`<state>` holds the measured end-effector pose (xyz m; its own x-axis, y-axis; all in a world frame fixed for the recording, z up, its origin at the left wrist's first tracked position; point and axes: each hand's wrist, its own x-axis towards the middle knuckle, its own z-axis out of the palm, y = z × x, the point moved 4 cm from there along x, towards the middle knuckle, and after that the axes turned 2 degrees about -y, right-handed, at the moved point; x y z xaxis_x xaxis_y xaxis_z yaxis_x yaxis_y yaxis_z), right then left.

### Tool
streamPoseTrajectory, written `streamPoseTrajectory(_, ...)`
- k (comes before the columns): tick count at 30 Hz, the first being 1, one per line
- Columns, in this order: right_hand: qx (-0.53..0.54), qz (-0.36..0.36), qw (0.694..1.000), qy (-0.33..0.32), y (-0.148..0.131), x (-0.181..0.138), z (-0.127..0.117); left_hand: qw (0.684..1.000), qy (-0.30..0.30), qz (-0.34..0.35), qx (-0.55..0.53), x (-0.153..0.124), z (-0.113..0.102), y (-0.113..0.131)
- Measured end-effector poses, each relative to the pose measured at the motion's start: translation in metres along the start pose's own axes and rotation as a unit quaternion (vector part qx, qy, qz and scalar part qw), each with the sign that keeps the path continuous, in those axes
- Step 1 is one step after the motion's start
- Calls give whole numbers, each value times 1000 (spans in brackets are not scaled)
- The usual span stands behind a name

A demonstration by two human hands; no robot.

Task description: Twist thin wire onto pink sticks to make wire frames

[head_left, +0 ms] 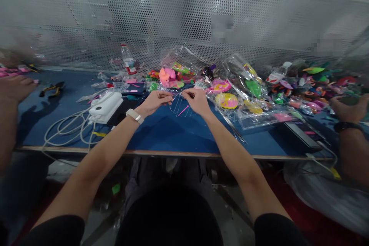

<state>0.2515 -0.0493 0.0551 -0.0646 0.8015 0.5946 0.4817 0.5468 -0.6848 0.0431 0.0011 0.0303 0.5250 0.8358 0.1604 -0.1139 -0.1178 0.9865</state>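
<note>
Near the middle of the table, my left hand (pixel 156 102) and my right hand (pixel 197 100) are close together with fingertips pinched. Between them hangs a clear, thin sheet-like thing (pixel 181 110) with pale lines, its exact kind unclear. Both hands grip its upper edge. A narrow pink strip (pixel 183 110) lies on or behind it; which one I cannot tell. Just beyond my fingers sits a pink-orange foam piece (pixel 166 77). To the right of my right hand is a yellow and pink piece (pixel 226 100) in clear wrapping.
White cabled box (pixel 106 105) left; black-yellow tool (pixel 52 90) farther left. Bottles (pixel 128 61) (pixel 279 73) stand or lean at the back before a perforated metal panel (pixel 178 11). A dark device (pixel 301 136) lies right. Other people's hands (pixel 19 86) (pixel 348 108) work at both sides.
</note>
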Motion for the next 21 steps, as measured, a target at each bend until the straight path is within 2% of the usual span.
streamPoseTrajectory(6,-32,1,999,4,-3,0,1,1000,4,-12,-14,-1,2,2)
streamPoseTrajectory(13,0,-20,1000,16,-4,-2,4,995,-54,-20,-86,2,-1,-1)
streamPoseTrajectory(21,0,-17,1000,6,-9,-4,5,995,-81,-27,-43,-2,-2,3)
